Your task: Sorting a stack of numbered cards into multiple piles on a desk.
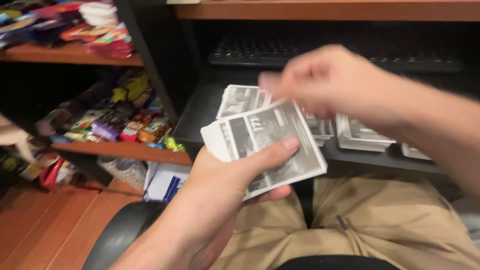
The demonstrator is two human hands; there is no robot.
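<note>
My left hand (235, 182) grips a thick deck of black-and-white cards (270, 142), thumb pressed across the top card. My right hand (325, 80) is blurred with motion just above the deck's far edge, fingers pinched; I cannot tell whether a card is between them. Beyond the deck, several small stacks of similar cards (240, 100) lie on a dark pull-out tray (200, 115), another card stack (362, 135) to the right. My lap in tan trousers (380, 225) is below.
A black keyboard (280, 52) sits at the back of the tray under a wooden desktop. To the left, wooden shelves (125, 150) hold colourful packets. A black chair armrest (120, 232) is at lower left above a reddish wooden floor.
</note>
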